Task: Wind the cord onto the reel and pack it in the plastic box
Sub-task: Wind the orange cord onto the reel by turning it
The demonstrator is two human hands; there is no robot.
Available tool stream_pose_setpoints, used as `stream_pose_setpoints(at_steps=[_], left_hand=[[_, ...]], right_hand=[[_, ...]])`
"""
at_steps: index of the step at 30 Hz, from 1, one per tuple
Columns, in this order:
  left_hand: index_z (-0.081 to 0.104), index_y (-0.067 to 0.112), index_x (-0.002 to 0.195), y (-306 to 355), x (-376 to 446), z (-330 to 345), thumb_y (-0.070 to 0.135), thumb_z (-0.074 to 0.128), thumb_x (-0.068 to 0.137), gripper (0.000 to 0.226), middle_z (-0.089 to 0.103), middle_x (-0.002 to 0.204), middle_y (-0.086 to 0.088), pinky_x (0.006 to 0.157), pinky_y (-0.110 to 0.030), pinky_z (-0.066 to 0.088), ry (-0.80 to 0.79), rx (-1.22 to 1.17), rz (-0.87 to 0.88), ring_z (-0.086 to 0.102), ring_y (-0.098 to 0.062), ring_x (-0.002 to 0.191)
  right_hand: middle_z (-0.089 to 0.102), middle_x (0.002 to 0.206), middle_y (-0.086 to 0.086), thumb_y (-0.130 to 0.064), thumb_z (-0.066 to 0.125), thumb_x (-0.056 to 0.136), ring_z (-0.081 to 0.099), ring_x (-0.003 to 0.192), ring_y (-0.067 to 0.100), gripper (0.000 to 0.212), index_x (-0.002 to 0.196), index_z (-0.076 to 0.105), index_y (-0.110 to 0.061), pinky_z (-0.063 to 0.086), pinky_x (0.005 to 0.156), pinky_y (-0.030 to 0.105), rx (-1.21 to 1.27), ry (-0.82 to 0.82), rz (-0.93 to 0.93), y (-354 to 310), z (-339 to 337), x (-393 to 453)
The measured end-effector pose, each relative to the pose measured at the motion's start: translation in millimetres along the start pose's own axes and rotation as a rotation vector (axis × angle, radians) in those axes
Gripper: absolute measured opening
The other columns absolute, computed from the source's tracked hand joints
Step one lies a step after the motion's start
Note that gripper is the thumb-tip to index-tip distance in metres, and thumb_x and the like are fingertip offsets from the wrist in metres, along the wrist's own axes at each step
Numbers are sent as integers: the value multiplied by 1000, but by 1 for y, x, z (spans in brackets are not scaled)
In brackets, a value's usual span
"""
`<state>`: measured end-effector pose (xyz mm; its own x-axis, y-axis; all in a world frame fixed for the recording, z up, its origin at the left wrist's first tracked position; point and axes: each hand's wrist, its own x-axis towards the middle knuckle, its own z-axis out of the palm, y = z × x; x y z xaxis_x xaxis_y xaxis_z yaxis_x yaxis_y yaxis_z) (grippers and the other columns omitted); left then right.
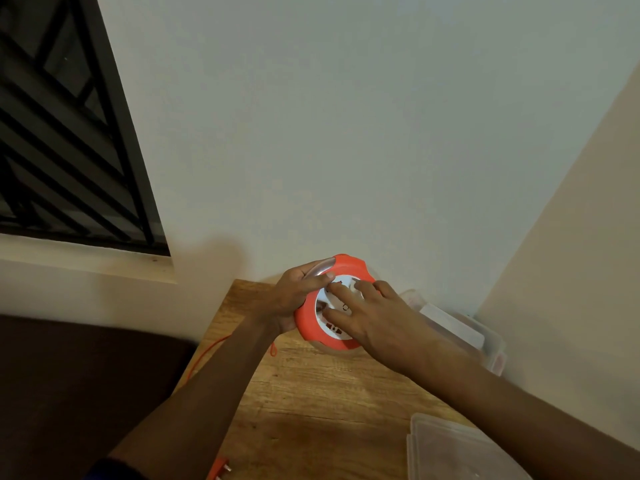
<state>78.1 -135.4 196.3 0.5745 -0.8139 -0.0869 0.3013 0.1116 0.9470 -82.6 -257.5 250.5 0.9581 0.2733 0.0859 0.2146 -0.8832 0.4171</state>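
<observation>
An orange cord reel (309, 323) with a white socket face is held tilted above the wooden table (311, 410). My left hand (294, 296) grips its left rim. My right hand (370, 317) lies on the white face, fingers spread across it. A thin orange cord (204, 355) runs from under my left forearm off the table's left edge. An orange plug (219, 470) rests at the table's near edge. A clear plastic box (460, 327) sits behind the reel against the wall, partly hidden by my right hand.
A clear plastic lid (450, 448) lies at the table's front right. Walls meet in a corner just behind the table. A dark barred window (62, 133) is at the upper left, and dark furniture (69, 393) stands left of the table.
</observation>
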Motion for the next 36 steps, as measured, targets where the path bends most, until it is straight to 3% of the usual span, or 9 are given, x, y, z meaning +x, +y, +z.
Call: stream_pose_setpoints(at_steps=[4,8,14,17,19,22,25,31,36], left_hand=[[65,35,129,-1,1,1,30,72,92,38,73,130,-9,89,-53,61,-19,3,14,72,-38,114],[63,30,135,1,2,4,31,73,88,47,72,132,-11,99,-60,56,-11,4,39,69,-40,119],[65,26,135,7,1,0,32,74,88,48,73,128,-16,87,-54,61,6,-25,55,72,-41,112],[62,25,139,10,0,6,36,76,84,58,73,128,-13,92,-58,60,52,41,55,72,-41,113],[61,23,141,8,0,7,33,77,84,59,74,128,-11,90,-55,61,65,29,57,73,-39,112],[72,30,127,3,0,8,25,73,92,35,74,129,-10,88,-47,62,63,-117,97,73,-34,114],[70,31,124,4,5,11,26,74,93,32,66,142,-7,105,-54,54,114,-144,143,64,-33,129],[70,33,123,9,3,4,33,78,84,40,76,125,-4,80,-41,64,174,-121,123,75,-29,109],[65,24,134,9,-2,1,28,77,88,48,77,122,-8,74,-40,64,114,-108,101,77,-30,104]], right_hand=[[39,145,18,-26,79,76,50,118,41,76,139,38,-24,43,99,52,18,-20,50,2,-4,5],[41,139,23,-28,75,80,45,120,43,68,138,39,-26,41,98,55,-27,-25,113,-2,-4,6],[55,120,23,-32,70,83,48,112,42,70,141,31,-35,43,86,49,-81,10,179,0,-1,5],[59,117,22,-36,71,81,51,109,41,76,142,26,-31,40,90,49,-90,-33,173,-1,2,10],[66,111,15,-44,65,83,59,100,36,71,142,27,-29,41,87,45,-1,-37,249,-1,1,15],[73,96,3,-67,49,82,68,82,26,68,137,43,-29,46,71,34,322,114,566,3,0,21],[70,113,2,-61,54,82,67,96,25,69,141,39,-29,52,74,36,649,136,724,3,2,28],[56,121,5,-44,62,84,61,97,26,56,133,39,-30,53,68,36,412,175,386,5,6,19],[30,148,15,-27,63,88,39,124,34,61,139,33,-44,51,86,44,202,23,122,13,5,11]])
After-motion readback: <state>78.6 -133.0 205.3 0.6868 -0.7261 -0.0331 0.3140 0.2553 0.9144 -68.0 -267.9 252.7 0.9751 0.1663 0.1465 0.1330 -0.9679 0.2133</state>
